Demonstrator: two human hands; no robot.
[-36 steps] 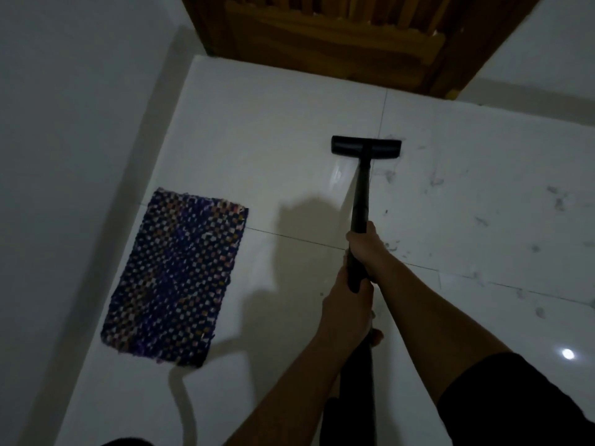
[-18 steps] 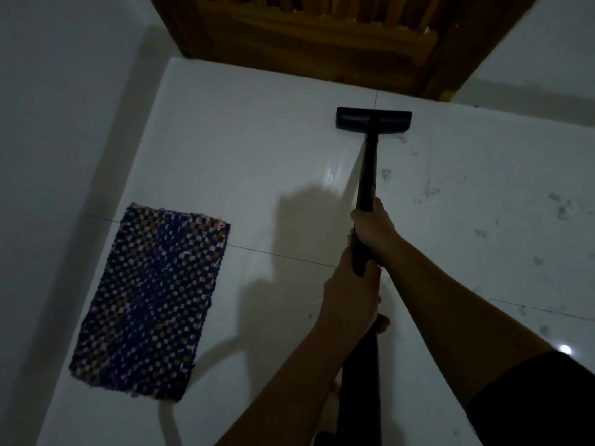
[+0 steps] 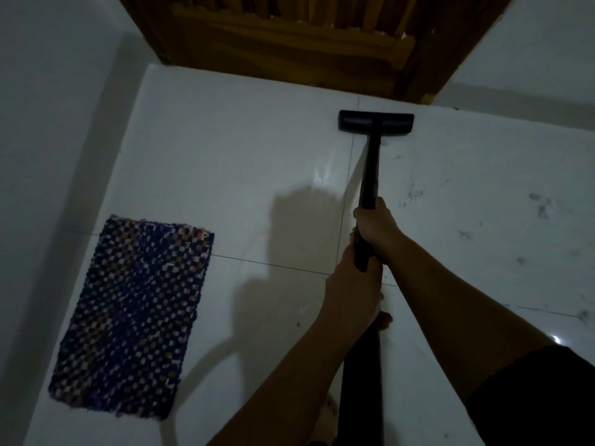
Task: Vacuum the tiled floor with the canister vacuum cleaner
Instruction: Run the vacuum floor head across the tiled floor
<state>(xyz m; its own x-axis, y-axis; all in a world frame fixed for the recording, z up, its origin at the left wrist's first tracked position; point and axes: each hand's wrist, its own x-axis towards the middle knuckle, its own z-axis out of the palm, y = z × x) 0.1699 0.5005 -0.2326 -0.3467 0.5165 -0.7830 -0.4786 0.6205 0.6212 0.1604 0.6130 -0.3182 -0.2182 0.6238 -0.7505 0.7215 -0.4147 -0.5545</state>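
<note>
Two hands on the vac wand point(image 3: 370, 169), both closed round it. R hand point(image 3: 375, 225) sits further fwd on the black tube, fingers wrapped round it. L hand point(image 3: 351, 284) grips just behind, nearer my body, and the two hands are nearly touching. Below the L hand the tube gets thicker and runs down out of frame at the bottom.

Wand points almost straight ahead and ends in the floor head point(image 3: 376, 121), a flat black bar lying crosswise on the tiled floor point(image 3: 241, 156). Its left end crosses a grout line. Head is near the wooden door point(image 3: 289, 37) at the far edge of the floor, not touching it.

Wand and head look plain black. Light is dim, so I can't make out any lettering or logo on them.

Rug point(image 3: 135, 313) lies flat on the left, woven blue-purple w/ pale flecks, close to the wall point(image 3: 48, 123) and well apart from the head. Dark smudges point(image 3: 541, 204) are scattered on the tiles right of the wand. A light spot point(image 3: 556, 338) reflects off the tile just above my dark sleeve point(image 3: 547, 397). Toes point(image 3: 384, 320) show just beside the wand, under the L hand.
</note>
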